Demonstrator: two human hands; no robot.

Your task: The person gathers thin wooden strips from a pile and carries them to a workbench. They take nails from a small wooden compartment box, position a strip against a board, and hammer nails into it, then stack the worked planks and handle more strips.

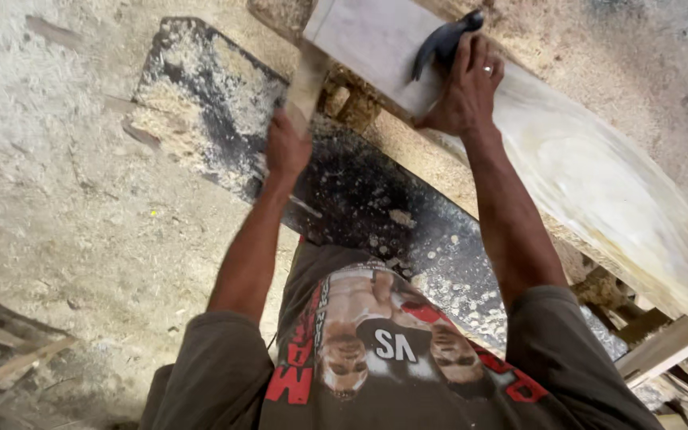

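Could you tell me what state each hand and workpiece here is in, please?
left hand: closed around a wooden handle, blurred.
right hand: pressed on the pale plank, beside a dark tool.
black sheet: flat, strewn with sawdust.

The pale plank (583, 167) runs off the right edge; the dark tool (443, 41) on it lies half hidden under the right hand (465, 91).

Both arms are stretched forward. The left hand (287, 147) is closed short of the pale plank (599, 175); the right hand (465, 87) is laid upon it.
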